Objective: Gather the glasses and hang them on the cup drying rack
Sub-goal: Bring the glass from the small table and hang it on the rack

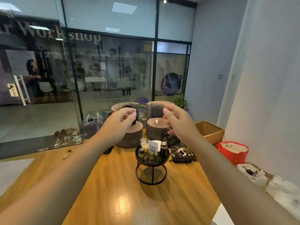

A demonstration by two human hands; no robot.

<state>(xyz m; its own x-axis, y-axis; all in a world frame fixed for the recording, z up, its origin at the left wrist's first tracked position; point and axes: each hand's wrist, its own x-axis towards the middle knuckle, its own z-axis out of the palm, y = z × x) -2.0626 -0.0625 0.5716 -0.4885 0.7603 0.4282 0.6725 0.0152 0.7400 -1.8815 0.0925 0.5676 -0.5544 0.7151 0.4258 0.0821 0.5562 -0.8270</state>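
Head view: glasses below right hand.

Bare forearms, ringless hands

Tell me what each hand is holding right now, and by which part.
Left hand: fingers curled near a small dark thing, but whether they hold it cannot be told. Right hand: fingers loosely spread in the air, holding nothing. No glass is held.

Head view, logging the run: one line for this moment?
left hand: raised, grip unclear | right hand: raised, open | glasses: on round table
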